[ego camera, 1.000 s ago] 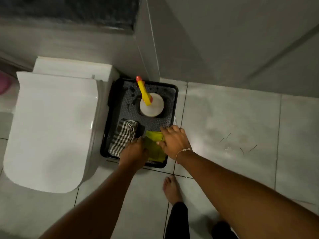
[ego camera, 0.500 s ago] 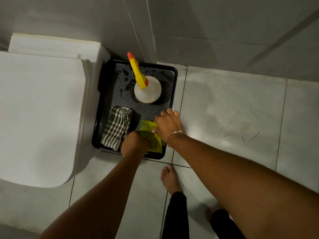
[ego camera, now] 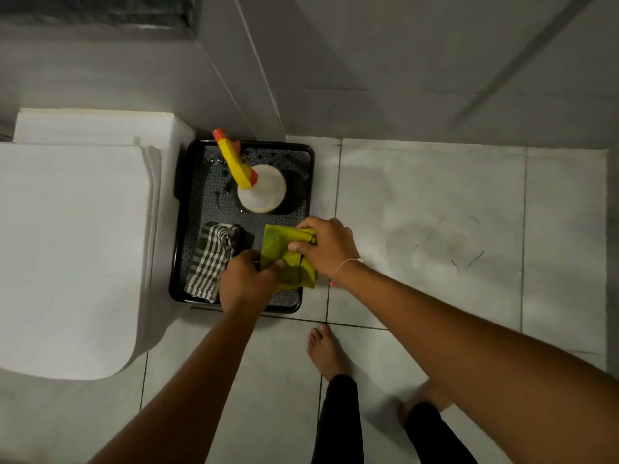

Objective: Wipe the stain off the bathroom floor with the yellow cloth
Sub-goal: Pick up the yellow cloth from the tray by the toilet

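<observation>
The yellow cloth (ego camera: 284, 254) hangs folded over the near right corner of a black tray (ego camera: 187, 209) on the floor. My left hand (ego camera: 244, 283) pinches its near left edge. My right hand (ego camera: 326, 247) grips its far right edge, fingers curled around a rolled fold. The stain (ego camera: 445, 242) is a faint yellowish smear with several dark hairs on the pale floor tile, to the right of my right hand.
In the tray stand a white spray bottle (ego camera: 263, 192) with a yellow and orange nozzle and a checked cloth (ego camera: 211, 262). A white toilet (ego camera: 73, 246) fills the left. My bare feet (ego camera: 326, 351) are on the tiles below the tray. Grey walls close the far side.
Both hands have taken hold of the yellow cloth and raised it off the tray floor, partly unfolding it. The right hand shifted right to the cloth's far edge.
</observation>
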`<action>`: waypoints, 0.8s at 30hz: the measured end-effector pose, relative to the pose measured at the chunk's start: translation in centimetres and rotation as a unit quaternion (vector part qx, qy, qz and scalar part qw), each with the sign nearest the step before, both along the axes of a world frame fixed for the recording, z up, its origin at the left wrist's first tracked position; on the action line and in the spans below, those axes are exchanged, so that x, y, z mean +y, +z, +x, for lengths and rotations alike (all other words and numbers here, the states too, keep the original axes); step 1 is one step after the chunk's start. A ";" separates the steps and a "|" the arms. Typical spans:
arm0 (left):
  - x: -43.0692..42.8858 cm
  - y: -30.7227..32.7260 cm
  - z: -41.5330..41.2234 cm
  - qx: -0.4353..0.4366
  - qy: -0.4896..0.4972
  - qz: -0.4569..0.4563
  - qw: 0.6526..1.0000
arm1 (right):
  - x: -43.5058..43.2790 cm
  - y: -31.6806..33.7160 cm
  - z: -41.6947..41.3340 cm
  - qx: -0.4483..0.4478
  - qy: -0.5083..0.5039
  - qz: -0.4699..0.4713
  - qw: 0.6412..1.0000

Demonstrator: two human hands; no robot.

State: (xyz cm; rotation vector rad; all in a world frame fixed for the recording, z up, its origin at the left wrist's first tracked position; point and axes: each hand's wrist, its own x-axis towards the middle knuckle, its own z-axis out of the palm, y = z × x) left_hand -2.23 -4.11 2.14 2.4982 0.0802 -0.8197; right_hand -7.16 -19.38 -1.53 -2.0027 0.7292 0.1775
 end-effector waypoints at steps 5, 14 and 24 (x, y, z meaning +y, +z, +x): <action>-5.4 0.5 -2.7 0.057 0.003 -0.099 0.993 | -6.5 2.4 -4.8 -0.014 -0.173 0.270 0.947; -16.0 -5.1 -15.1 0.175 -0.044 -0.151 0.972 | -15.2 -1.8 -20.4 0.059 -0.324 0.518 0.789; -17.0 -23.7 -21.4 0.105 -0.390 0.055 0.913 | -14.4 -19.0 -31.8 0.063 -0.437 0.245 0.863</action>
